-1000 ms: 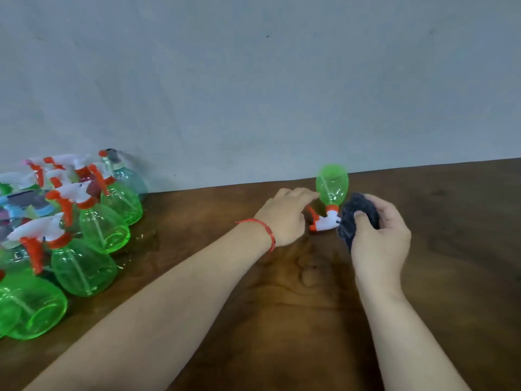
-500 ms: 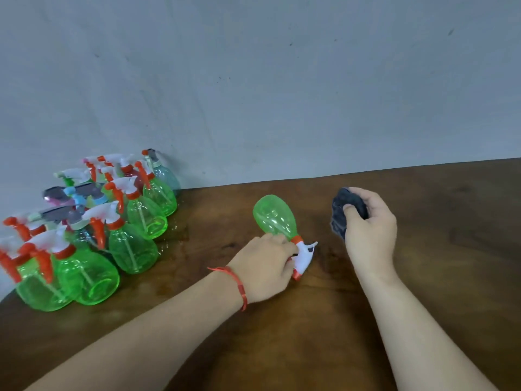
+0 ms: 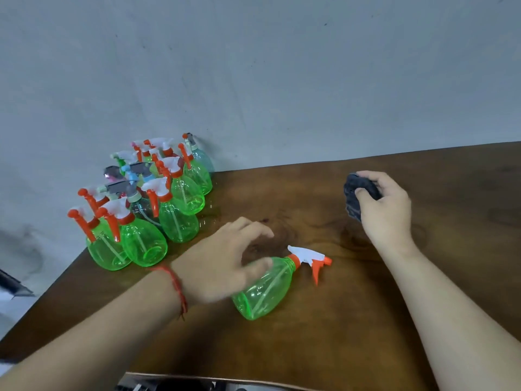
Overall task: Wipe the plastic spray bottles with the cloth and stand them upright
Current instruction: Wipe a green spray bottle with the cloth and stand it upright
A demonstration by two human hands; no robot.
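Green spray bottle (image 3: 263, 289) is laid on its side on the table (image 3: 366, 320), nozzle toward two o'clock, touched by the left hand (image 3: 222, 263), fingers spread — dark cloth (image 3: 353, 198) is clenched in the right hand (image 3: 386, 213) at two o'clock, upright bottles (image 3: 158, 210) at ten.

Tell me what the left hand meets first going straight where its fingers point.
The left hand points forward-right over bare table, past the lying bottle by its thumb. First in line looks like the cloth gripped by the right hand, though depth is unclear.
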